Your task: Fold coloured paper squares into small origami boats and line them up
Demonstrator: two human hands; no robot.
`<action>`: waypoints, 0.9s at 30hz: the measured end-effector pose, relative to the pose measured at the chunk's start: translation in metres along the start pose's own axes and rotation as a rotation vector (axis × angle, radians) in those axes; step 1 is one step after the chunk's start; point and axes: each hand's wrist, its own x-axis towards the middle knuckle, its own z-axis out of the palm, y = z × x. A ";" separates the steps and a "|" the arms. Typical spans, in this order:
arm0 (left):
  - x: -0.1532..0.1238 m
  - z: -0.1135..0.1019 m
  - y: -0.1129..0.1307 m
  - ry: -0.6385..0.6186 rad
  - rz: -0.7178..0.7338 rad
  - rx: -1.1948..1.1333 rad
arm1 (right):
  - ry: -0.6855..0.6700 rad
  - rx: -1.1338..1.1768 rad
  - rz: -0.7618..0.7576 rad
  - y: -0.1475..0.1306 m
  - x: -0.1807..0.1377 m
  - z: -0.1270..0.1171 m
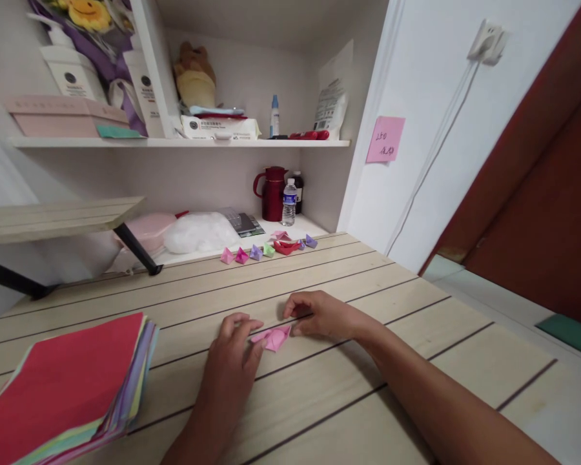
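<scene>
Pink folded paper (277, 338): likely featherlight, crushable; pinch tips. Left hand (232, 354) grip parted at one tip; right hand (326, 315) grip likewise opposite.

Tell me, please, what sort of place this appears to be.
Probably a room in a home, perhaps a desk corner: a wood-look table stands against white shelving that holds a plush toy and a dark red jug.

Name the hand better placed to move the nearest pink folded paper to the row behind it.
Probably the right hand: it sits farther forward, nearer the row of folded papers, and close to that pink folded paper.
</scene>
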 end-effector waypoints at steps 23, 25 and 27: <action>0.006 0.020 0.009 0.151 0.082 0.269 | 0.172 -0.141 0.118 -0.018 -0.004 0.016; 0.007 0.020 0.010 0.131 0.095 0.257 | 0.184 -0.161 0.137 -0.020 -0.003 0.017; 0.007 0.020 0.010 0.103 0.117 0.264 | 0.173 -0.197 0.161 -0.023 -0.003 0.018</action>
